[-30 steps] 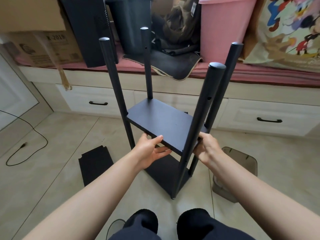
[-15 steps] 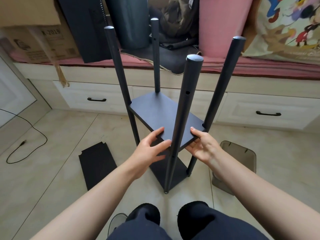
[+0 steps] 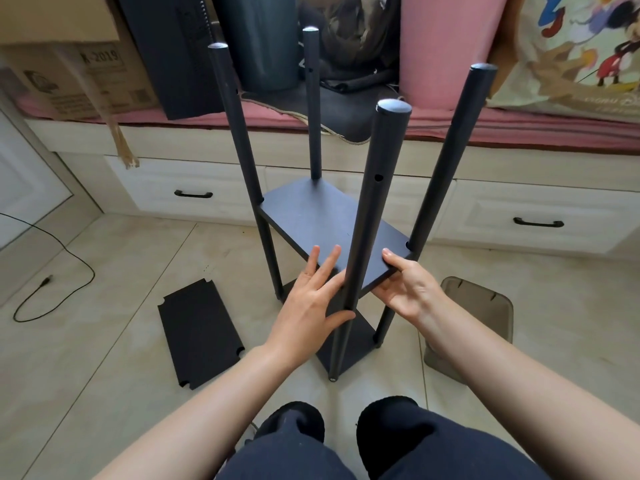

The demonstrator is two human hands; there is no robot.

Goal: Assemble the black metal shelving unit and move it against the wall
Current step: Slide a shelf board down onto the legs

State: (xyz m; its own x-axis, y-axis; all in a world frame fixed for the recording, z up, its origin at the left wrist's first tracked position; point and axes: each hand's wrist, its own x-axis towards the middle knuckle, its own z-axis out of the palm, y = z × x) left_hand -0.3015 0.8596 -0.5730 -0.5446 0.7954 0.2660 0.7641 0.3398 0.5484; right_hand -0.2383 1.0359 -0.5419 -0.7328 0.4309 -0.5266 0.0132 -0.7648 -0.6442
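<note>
Tiled floor point(image 3: 104, 341), shelving unit point(image 3: 332, 237) (upright), loose panel point(image 3: 201, 337)

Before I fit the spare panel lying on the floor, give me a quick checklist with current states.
1. Middle shelf seated at all four posts: cannot tell; the near corner is hidden behind the near post.
2. Left hand steadying it: ok, fingers flat on top.
3. Right hand gripping the shelf edge: ok.
4. Spare panel within reach: ok, on the floor at left.
5. Upper holes in the near post free: ok.
</note>
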